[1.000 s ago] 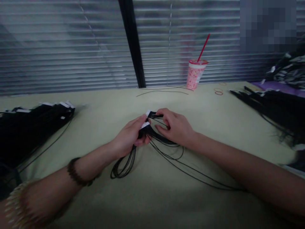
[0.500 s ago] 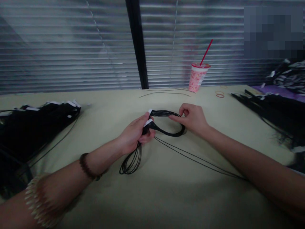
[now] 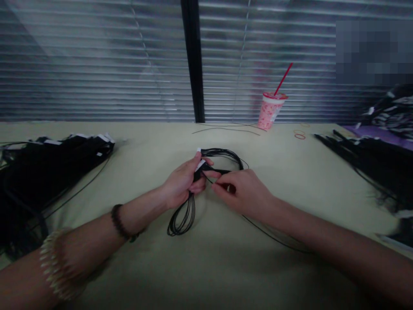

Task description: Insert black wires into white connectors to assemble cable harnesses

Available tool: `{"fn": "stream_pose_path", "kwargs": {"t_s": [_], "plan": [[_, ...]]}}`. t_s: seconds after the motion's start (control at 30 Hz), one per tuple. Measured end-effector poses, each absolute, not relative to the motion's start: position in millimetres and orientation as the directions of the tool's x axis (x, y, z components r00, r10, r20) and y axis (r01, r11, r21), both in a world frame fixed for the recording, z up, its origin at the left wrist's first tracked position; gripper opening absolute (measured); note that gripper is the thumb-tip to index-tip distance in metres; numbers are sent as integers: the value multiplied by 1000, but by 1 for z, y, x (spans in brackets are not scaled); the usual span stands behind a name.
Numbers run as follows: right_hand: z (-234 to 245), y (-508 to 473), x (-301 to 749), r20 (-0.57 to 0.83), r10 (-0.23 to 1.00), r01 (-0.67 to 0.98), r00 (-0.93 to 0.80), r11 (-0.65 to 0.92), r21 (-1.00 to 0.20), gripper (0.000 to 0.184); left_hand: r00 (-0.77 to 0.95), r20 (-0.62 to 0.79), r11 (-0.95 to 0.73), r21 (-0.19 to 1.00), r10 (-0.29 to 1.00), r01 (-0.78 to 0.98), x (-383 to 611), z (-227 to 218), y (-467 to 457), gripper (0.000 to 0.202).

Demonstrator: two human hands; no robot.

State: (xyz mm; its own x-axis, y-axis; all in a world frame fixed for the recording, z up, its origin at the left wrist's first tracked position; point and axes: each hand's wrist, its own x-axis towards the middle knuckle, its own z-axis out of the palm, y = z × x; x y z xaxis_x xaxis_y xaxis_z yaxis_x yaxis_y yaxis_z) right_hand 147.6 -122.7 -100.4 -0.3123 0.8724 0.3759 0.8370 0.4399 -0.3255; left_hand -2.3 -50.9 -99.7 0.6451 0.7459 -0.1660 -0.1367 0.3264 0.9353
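Note:
A coiled black cable bundle [image 3: 226,152] with white connectors or labels at its ends is gripped in my left hand [image 3: 183,177]. One white end [image 3: 200,165] shows beside my left thumb. Below that hand hangs a loop of thin black wires [image 3: 183,221]. With thumb and finger pinched, my right hand [image 3: 243,189] holds a thin black wire [image 3: 208,178] just right of the bundle. A loose strand [image 3: 274,238] trails from under my right hand toward my right forearm.
Piles of black cables lie at the left [image 3: 61,168] and right [image 3: 371,163]. At the back, by the blinds, stands a pink cup [image 3: 270,113] with a red straw. Rubber bands [image 3: 299,135] and loose wires [image 3: 226,128] lie near it.
My right hand has left the far side of the loop and moved down and left, close to my left hand. It now pinches a single wire. My left hand keeps its grip.

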Motion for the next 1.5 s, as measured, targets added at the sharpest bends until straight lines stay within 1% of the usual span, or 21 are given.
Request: {"fn": "stream_pose_path", "kwargs": {"t_s": [0.1,0.17,0.23,0.3,0.37,0.47,0.53,0.6,0.67,0.73,0.77,0.83,0.9,0.93,1.0,1.07,1.17,1.23,1.3,1.43,1.5], "plan": [[-92,-124,150,364,881,815,-302,437,-382,13,637,-158,311,940,755,-136,-2,-100,-52,29],[-87,-125,152,339,887,787,-313,442,-431,10,629,-147,290,948,763,-130,-2,-102,-53,31],[-84,-124,152,248,912,724,-326,409,-555,13,625,-138,271,955,769,-122,-2,-104,-53,34],[-84,-123,153,140,917,629,-375,362,-688,18,615,-140,264,957,776,-116,-2,-106,-53,35],[-87,-120,153,88,899,547,-429,336,-766,21,599,-151,273,955,787,-119,-2,-106,-52,33],[-94,-114,158,95,905,553,-415,334,-764,19,606,-175,328,932,776,-151,-2,-105,-50,29],[-94,-110,165,69,913,553,-403,302,-777,21,640,-183,381,906,746,-185,-2,-105,-49,30],[-88,-107,177,-31,904,473,-426,194,-859,21,669,-179,415,886,721,-210,-2,-105,-49,32],[-77,-107,190,-169,878,350,-448,-2,-937,21,666,-180,418,882,724,-216,-2,-105,-49,33],[-62,-108,204,-254,852,232,-458,-162,-959,22,649,-195,419,883,736,-210,-1,-104,-49,34],[-55,-108,211,-250,860,178,-445,-189,-966,22,647,-205,427,880,735,-206,-2,-104,-49,34],[-43,-110,223,-161,924,70,-347,-145,-987,21,656,-217,447,871,723,-204,-2,-104,-48,34],[-34,-109,234,-35,988,-6,-152,-36,-999,22,668,-217,455,867,711,-203,-3,-104,-47,33],[-31,-109,238,24,999,-21,-47,23,-1000,23,670,-217,455,868,710,-200,-3,-105,-46,32],[-27,-106,246,124,985,-21,122,128,-992,29,666,-221,450,872,712,-191,-3,-104,-46,32],[-24,-102,254,200,948,-15,248,210,-978,32,653,-233,447,876,720,-181,-3,-104,-47,32],[-23,-95,265,259,886,14,384,275,-961,30,633,-246,446,878,734,-176,-3,-102,-47,31],[-24,-92,270,272,869,42,413,280,-959,28,628,-240,434,884,740,-173,-3,-102,-48,31],[-27,-90,270,267,883,28,386,278,-960,28,623,-233,408,900,747,-154,-2,-102,-48,31],[-43,-87,253,219,946,-71,238,242,-968,16,583,-205,308,948,786,-82,-1,-103,-52,33],[-56,-86,235,200,965,-26,167,207,-978,18,560,-210,271,962,802,-28,0,-103,-53,37]]}}
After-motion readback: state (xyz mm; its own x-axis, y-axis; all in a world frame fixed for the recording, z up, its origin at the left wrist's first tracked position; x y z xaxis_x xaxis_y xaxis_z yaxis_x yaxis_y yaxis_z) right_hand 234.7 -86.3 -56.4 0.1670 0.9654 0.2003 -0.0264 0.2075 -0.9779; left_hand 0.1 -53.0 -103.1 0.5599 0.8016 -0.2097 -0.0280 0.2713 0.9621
